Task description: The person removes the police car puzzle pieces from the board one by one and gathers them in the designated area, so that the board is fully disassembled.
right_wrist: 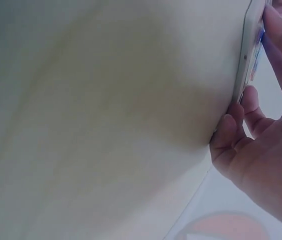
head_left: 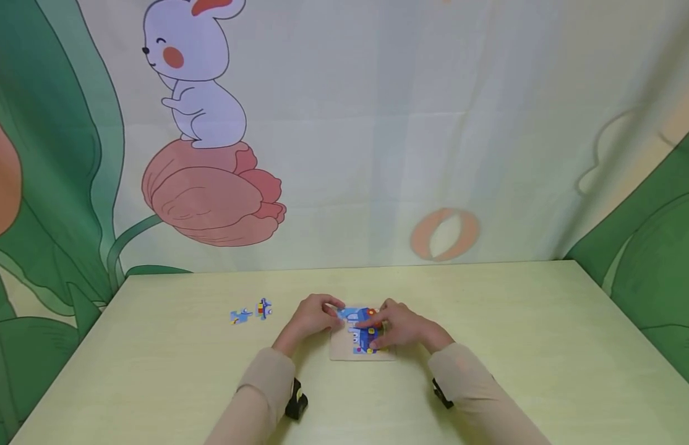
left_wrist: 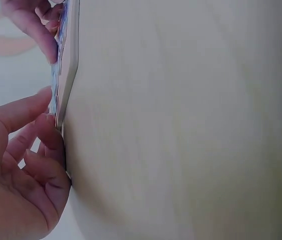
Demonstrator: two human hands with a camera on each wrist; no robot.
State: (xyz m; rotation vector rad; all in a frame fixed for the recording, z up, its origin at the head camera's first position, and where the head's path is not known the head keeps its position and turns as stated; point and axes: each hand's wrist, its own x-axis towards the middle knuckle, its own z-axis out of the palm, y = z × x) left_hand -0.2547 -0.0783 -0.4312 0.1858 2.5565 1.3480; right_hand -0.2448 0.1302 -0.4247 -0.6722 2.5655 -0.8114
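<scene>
A small puzzle board (head_left: 340, 347) lies on the table with blue jigsaw pieces (head_left: 368, 337) covering its right and upper parts; bare board shows at lower left. At its upper left corner is my left hand (head_left: 315, 314). In the left wrist view, the thumb (left_wrist: 37, 102) lies on the face of the pieces while a curled finger (left_wrist: 50, 135) meets the board's corner, gripping it. From the right, my right hand (head_left: 402, 324) reaches over the pieces, pressing them with extended fingers. In the right wrist view, its other fingers (right_wrist: 226, 132) curl beside the board's edge.
Two loose jigsaw pieces, one light blue (head_left: 240, 316) and one more colourful (head_left: 263, 308), lie left of the board. The pale table (head_left: 489, 321) ends at the back against a printed curtain (head_left: 344, 154). Each wrist wears a black device (head_left: 296, 400).
</scene>
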